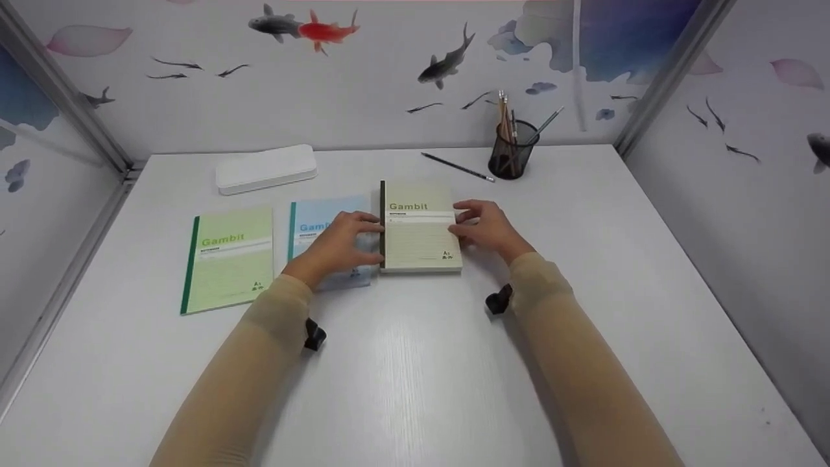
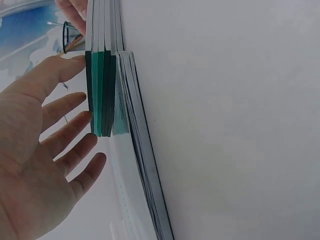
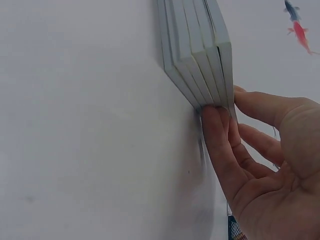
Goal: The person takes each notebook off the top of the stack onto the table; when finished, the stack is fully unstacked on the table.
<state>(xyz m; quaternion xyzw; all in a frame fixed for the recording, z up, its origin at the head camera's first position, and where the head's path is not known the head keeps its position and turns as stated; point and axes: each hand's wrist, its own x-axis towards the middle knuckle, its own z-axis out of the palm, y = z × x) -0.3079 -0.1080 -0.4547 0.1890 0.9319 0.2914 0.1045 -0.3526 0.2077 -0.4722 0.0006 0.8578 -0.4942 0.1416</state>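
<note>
A stack of several Gambit notebooks [image 1: 420, 243] lies at the middle of the table, its top cover pale yellow-green with a dark spine. My left hand [image 1: 337, 243] is at the spine side, over part of a blue notebook [image 1: 332, 204]. In the left wrist view the thumb and fingertips touch or nearly touch the green spines [image 2: 102, 95], fingers spread. My right hand [image 1: 493, 232] is against the opposite side; in the right wrist view its fingertips touch the page edges [image 3: 202, 75] and the thumb rests by the top cover's edge.
Farther left lies a green notebook [image 1: 227, 272]. Behind it sits a white case [image 1: 266, 170]. A dark pencil [image 1: 457, 167] lies near the black mesh pen holder [image 1: 509, 152], which holds several pencils. Patterned panels [image 1: 376, 78] stand behind and at both sides.
</note>
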